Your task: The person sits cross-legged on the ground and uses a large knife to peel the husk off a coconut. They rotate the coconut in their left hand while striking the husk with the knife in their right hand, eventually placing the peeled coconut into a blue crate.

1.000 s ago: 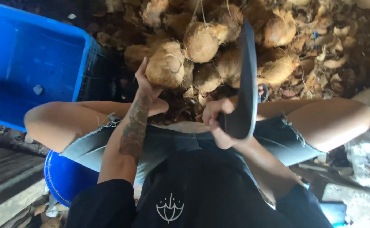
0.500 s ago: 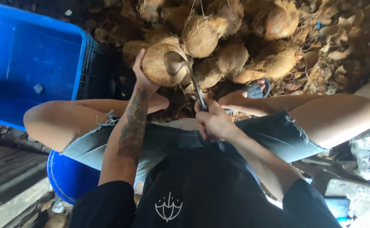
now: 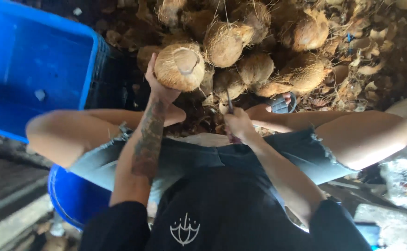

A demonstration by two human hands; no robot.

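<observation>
Blue crate [image 3: 31,65], upper left: open, nearly bare inside; one small pale scrap lies on its floor. Blue round tub [image 3: 73,195], lower left under the thigh: contents not visible.

Counts: one coconut [image 3: 180,66] in hand; behind it a heap of husked coconuts [image 3: 259,51], at least seven distinct, more blurred among loose husk. One knife [image 3: 230,103]. One blue sandal [image 3: 277,103] on the foot beside the heap.

Left hand [image 3: 159,86]: grip closed around the near side of the coconut, fingers curled under and behind it, holding it raised in front of the knees, its cut pale face turned toward the camera.

Right hand [image 3: 238,125]: grip closed tight on the knife handle; the thin dark blade points up toward the heap, low, apart from the coconut.

Versus half a second ago: blade then lay against the coconut's face; now it is drawn back and lower. Coconut held at much the same spot.
</observation>
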